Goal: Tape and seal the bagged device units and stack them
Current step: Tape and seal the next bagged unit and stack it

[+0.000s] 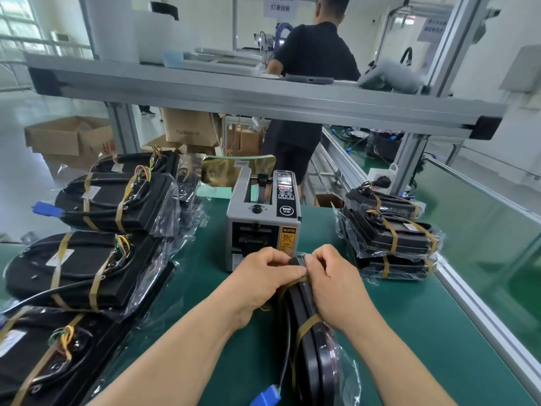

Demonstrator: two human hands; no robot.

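Note:
A black bagged device unit (310,353) stands on its edge on the green mat, right in front of me, with brown tape bands around it and a blue plug on its cable at the bottom. My left hand (263,278) and my right hand (330,281) both grip its far end, fingers curled over a strip of brown tape there. A grey tape dispenser (263,227) stands just behind my hands. Taped bagged units lie in a stack on the right (392,235) and in several piles on the left (85,268).
The green mat (439,332) ends at an aluminium rail on the right. An aluminium shelf beam (263,95) crosses overhead. A person in dark clothes (310,83) stands beyond the bench with their back turned. Cardboard boxes (73,139) sit on the floor at the far left.

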